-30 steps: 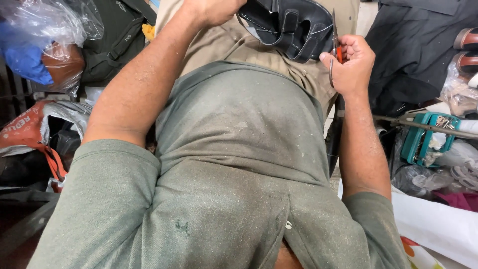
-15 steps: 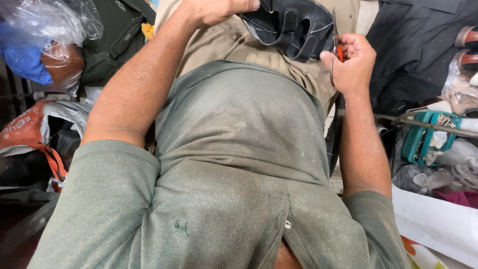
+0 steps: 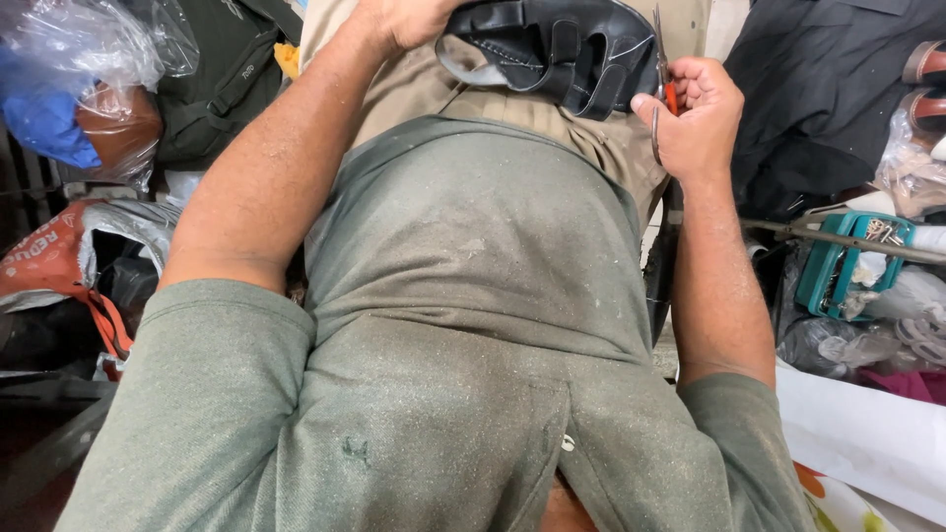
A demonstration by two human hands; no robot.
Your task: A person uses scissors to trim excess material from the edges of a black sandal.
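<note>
A black strapped sandal (image 3: 552, 49) lies across the person's lap, on the tan trousers just above the hem of the grey-green shirt; its long axis runs left to right, with the straps up. Everything else is best placed from this sandal.

The left hand (image 3: 409, 18) rests on the sandal's left end, at the top edge of the view. Its fingers are cut off by the frame, so I cannot tell whether they grip or merely press.

The right hand (image 3: 695, 113) sits just beside the sandal's right end, fingers curled tight around orange-handled scissors (image 3: 658, 79). The thin metal blades point up along the sandal's right edge, touching it or very nearly so; whether the blades are parted cannot be made out. So the right hand with the tool is the nearer one to that edge, and the sandal lies to the left of its fingers.

Open room is slight. Right of the sandal hangs dark cloth (image 3: 828, 89), and lower down a teal tray (image 3: 823, 271) of small metal parts. Left of the sandal are a dark green bag (image 3: 212, 89) and clear plastic bags (image 3: 89, 49). The lap itself is the only free working surface
</note>
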